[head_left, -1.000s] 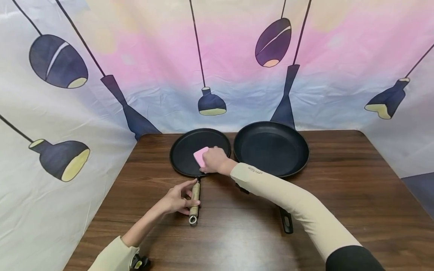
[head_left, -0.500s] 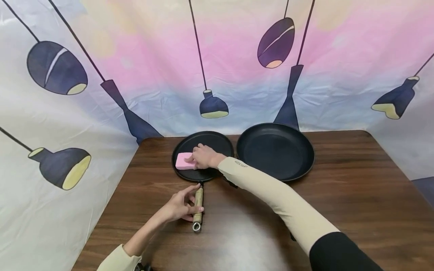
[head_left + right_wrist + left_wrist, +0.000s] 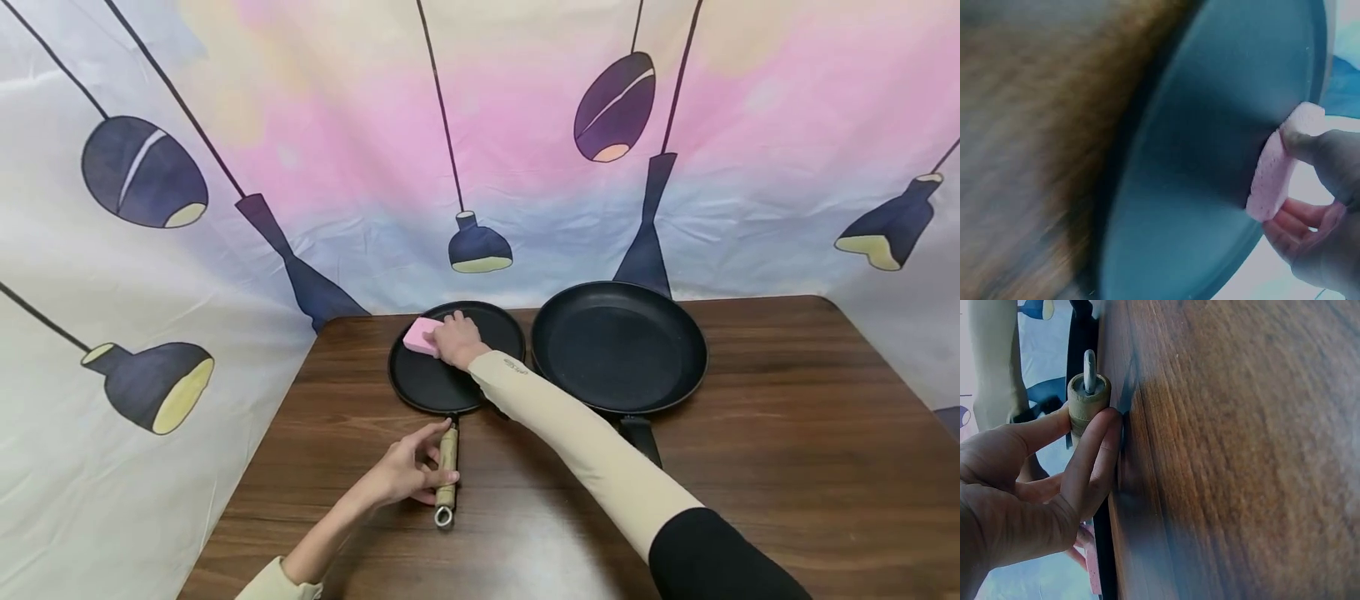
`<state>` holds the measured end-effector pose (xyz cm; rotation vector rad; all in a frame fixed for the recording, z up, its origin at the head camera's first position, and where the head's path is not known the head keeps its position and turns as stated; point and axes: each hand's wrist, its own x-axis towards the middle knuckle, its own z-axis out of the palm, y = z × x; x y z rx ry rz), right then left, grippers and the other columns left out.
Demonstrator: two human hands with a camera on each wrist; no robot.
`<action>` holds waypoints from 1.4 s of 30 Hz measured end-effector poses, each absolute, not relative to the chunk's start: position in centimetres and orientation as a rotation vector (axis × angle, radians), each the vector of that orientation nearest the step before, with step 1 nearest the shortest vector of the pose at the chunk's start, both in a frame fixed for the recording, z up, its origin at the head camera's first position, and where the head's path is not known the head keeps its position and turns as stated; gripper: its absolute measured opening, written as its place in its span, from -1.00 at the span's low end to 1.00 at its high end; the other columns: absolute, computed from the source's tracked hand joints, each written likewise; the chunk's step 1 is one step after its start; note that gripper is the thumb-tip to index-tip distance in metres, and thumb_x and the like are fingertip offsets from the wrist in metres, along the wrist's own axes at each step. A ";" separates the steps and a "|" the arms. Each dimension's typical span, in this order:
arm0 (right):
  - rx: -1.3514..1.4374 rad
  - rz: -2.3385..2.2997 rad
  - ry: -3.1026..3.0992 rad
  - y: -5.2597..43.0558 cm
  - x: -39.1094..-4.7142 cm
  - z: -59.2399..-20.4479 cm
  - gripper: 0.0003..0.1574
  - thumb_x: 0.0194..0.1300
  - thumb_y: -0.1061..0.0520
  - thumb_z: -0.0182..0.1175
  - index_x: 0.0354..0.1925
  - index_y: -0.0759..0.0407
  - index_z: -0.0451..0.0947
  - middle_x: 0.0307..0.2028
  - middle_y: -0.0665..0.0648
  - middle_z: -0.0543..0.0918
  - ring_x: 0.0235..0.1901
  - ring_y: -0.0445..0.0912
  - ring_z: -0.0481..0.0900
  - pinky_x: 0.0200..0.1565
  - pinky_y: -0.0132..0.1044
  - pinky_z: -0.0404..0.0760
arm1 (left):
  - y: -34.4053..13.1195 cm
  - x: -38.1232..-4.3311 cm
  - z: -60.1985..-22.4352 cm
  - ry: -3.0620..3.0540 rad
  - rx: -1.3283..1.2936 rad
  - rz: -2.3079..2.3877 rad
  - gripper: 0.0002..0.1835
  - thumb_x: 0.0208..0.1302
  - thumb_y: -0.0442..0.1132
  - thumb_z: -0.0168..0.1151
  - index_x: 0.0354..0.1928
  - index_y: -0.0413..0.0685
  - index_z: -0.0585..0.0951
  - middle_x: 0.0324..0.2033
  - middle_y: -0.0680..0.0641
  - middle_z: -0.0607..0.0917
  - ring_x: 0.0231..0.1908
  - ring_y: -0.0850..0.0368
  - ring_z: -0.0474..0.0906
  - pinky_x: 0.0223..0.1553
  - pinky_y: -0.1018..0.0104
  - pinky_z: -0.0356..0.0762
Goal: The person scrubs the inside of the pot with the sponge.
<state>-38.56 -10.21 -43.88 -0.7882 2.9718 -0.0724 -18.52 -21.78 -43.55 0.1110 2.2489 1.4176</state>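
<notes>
My right hand point(image 3: 458, 340) pinches a pink sponge point(image 3: 422, 336) on the flat black pan point(image 3: 427, 383), near its upper left edge. In the right wrist view the sponge point(image 3: 1274, 165) stands with its edge against the pan surface point(image 3: 1210, 137), thumb on one side and fingers on the other. My left hand point(image 3: 405, 468) grips the pan's wooden handle point(image 3: 447, 467) between thumb and fingers. Seen from the left wrist, the handle's end point(image 3: 1089, 400) has a metal hanging ring point(image 3: 1089, 370), and the fingers wrap its sides.
A larger, deeper black frying pan point(image 3: 618, 346) sits just right of the flat pan, its dark handle point(image 3: 641, 440) partly behind my right sleeve point(image 3: 577, 450). Both pans lie on a brown wooden table point(image 3: 795, 433). A cloth backdrop point(image 3: 337, 150) printed with lamps hangs behind.
My right hand has carried the sponge left across the flat pan, then up toward its far rim. The left hand keeps its grip on the handle. The head view has shifted slightly.
</notes>
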 end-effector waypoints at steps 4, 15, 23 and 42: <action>-0.956 -0.026 2.878 -9.7 -37.3 -43.5 -0.43 0.49 -0.08 0.21 0.41 -0.30 0.42 0.28 0.09 0.57 0.23 0.02 0.45 0.30 -0.14 0.58 | -22.1 -19.2 -43.6 2.237 0.106 1.422 -0.09 0.22 -0.41 0.46 0.55 -0.22 0.19 -0.19 -0.16 0.50 -0.51 0.24 0.53 -0.39 0.09 0.83; -1.178 -0.075 2.717 -7.1 -33.4 -42.2 -0.38 0.33 0.00 0.41 0.32 -0.26 0.54 0.27 -0.02 0.63 0.18 -0.04 0.49 0.11 -0.22 0.67 | -22.4 -19.4 -43.4 2.259 0.124 1.414 -0.11 0.22 -0.43 0.45 0.53 -0.30 0.19 -0.25 -0.15 0.52 -0.53 0.23 0.55 -0.37 0.04 0.84; -1.017 -0.261 2.792 -7.2 -35.9 -43.6 -0.40 0.30 -0.02 0.43 0.29 -0.24 0.57 0.28 0.05 0.61 0.25 0.03 0.47 0.21 -0.16 0.63 | -21.5 -18.1 -44.1 2.188 0.109 1.458 -0.07 0.19 -0.43 0.48 0.54 -0.23 0.18 -0.21 -0.14 0.51 -0.50 0.26 0.59 -0.37 0.08 0.84; -1.083 -0.226 2.743 -5.1 -37.4 -43.1 -0.40 0.34 -0.08 0.38 0.32 -0.21 0.53 0.25 0.11 0.61 0.19 0.04 0.47 0.22 -0.15 0.61 | -21.7 -19.1 -44.0 2.208 0.110 1.447 -0.09 0.20 -0.41 0.48 0.53 -0.18 0.22 -0.21 -0.16 0.52 -0.51 0.22 0.56 -0.37 0.08 0.84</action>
